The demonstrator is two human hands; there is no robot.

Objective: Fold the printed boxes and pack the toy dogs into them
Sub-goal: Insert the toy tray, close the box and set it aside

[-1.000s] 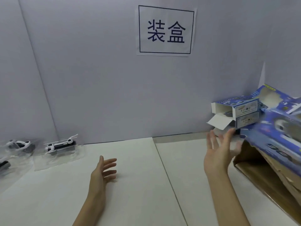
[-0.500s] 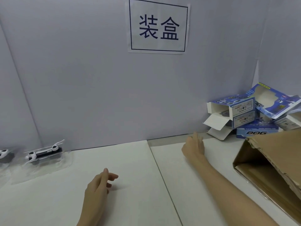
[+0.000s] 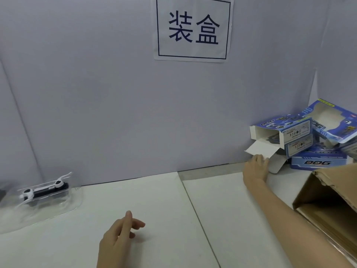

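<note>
Several blue printed "DOG" boxes (image 3: 301, 144) lie piled in the far right corner, the nearest with its white end flap (image 3: 259, 149) hanging open. My right hand (image 3: 255, 168) reaches to that pile, fingertips at the white flap, fingers fairly straight and holding nothing. My left hand (image 3: 119, 235) hovers low over the table in the near middle, fingers loosely curled and empty. A black-and-white toy dog (image 3: 45, 190) lies in a clear plastic tray at the far left.
An open brown cardboard carton (image 3: 328, 202) lies on its side at the right edge. A grey partition with a paper sign (image 3: 193, 29) walls the back. White table sheets (image 3: 154, 209) meet at a seam in the middle.
My right hand has moved right and forward from the table's back edge to the open flap of the nearest box. The view shifted slightly; my left hand barely moved.
</note>
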